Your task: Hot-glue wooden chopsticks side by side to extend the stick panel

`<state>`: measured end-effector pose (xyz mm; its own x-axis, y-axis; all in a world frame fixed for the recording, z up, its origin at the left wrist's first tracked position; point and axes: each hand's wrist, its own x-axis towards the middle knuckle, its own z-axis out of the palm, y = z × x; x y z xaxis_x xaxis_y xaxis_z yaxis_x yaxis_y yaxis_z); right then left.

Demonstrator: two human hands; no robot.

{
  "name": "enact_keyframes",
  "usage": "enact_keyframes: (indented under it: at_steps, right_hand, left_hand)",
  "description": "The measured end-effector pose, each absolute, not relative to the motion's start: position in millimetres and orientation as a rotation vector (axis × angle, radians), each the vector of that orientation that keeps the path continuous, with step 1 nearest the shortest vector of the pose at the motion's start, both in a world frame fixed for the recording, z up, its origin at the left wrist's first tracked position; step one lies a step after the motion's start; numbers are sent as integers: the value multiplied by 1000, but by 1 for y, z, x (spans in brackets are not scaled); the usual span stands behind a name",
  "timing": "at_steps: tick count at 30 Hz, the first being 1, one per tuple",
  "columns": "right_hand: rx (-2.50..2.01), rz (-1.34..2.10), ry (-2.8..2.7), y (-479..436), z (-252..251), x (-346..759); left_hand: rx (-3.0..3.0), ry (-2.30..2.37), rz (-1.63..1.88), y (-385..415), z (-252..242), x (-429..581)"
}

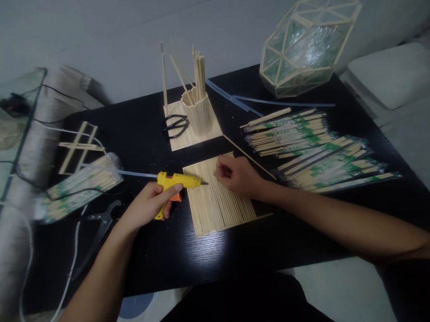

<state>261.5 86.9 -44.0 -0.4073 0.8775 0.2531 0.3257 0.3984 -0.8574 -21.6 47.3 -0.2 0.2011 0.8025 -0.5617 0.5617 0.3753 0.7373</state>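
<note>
My left hand (158,201) is closed around the handle of a yellow glue gun (180,180) with an orange trigger. A translucent glue stick (136,173) sticks out of its back end. The nozzle points right, over the left part of a flat panel of wooden sticks (209,203) laid side by side on the table. My right hand (237,175) is closed with bent fingers above the panel's upper right part. Whatever those fingers hold, if anything, is hidden. A thin stick (249,156) runs from behind this hand towards the back.
Behind the panel, a stick holder (199,114) and black-handled scissors (175,125) rest on a wooden base (182,143). Wrapped chopsticks (318,151) lie right, another pack (82,186) left by a white cord (76,240). A geometric stick frame (284,57) stands at the back right.
</note>
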Motion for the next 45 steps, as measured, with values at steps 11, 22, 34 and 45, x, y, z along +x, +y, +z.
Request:
enact_keyframes:
  at_steps: [11,22,34,45]
  right_hand:
    - [-1005,975,-1904,87,-44,262]
    - [-1014,968,-1910,86,-44,262]
    - [-1020,965,-1926,87,-43,262]
    - [-1022,970,-1920,87,-43,262]
  left_hand:
    - [1201,1523,404,47,-4,-15]
    - [1306,1489,330,46,0,-17]
    - [1320,1484,259,45,2,-21]
    - [1241,1533,331,46,0,-21]
